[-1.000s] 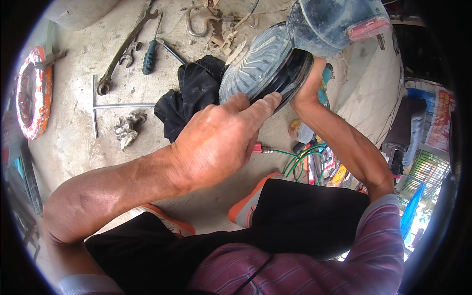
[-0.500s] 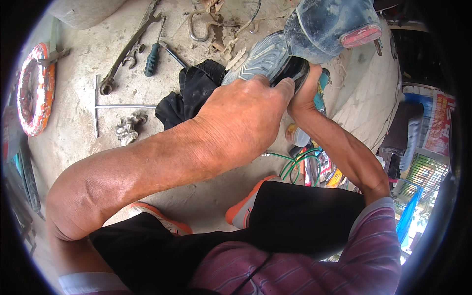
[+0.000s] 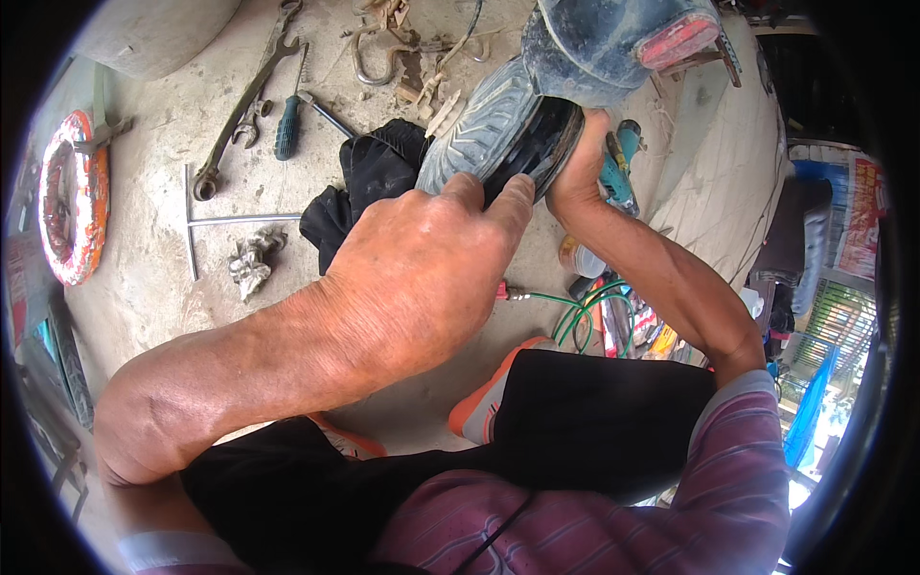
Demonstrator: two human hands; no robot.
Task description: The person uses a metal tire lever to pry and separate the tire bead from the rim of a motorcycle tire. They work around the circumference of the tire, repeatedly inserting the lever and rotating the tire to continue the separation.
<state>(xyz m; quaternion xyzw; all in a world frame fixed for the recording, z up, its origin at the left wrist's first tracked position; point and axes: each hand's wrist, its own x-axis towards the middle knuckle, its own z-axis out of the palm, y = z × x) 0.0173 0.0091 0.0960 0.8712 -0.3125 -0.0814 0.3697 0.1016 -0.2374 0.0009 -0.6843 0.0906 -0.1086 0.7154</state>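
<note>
A dusty grey tyre (image 3: 487, 107) with chunky tread sits under a dirty mudguard (image 3: 585, 57) that carries a red reflector (image 3: 678, 43). The tyre's black inner side (image 3: 534, 149) faces me. My left hand (image 3: 422, 264) is curled over the tyre's near edge, its index finger and thumb side lying by the black part; the other fingertips are hidden. On the right, my right hand (image 3: 581, 172) is closed around the tyre's side edge, its fingers out of sight behind it. A black cloth (image 3: 369, 177) lies bunched at the tyre's left.
On the concrete floor to the left lie a large wrench (image 3: 230, 134), a screwdriver (image 3: 287, 126), a T-handle wrench (image 3: 189, 222) and a crumpled metallic-looking piece (image 3: 254, 264). A wrapped ring (image 3: 74, 198) stands farther left. A teal power tool (image 3: 621, 171) and green hose (image 3: 575, 311) are at right.
My left hand has shifted down and left along the tyre, exposing more of its black inner side. The whole view has moved slightly; my right hand stays at the tyre's edge.
</note>
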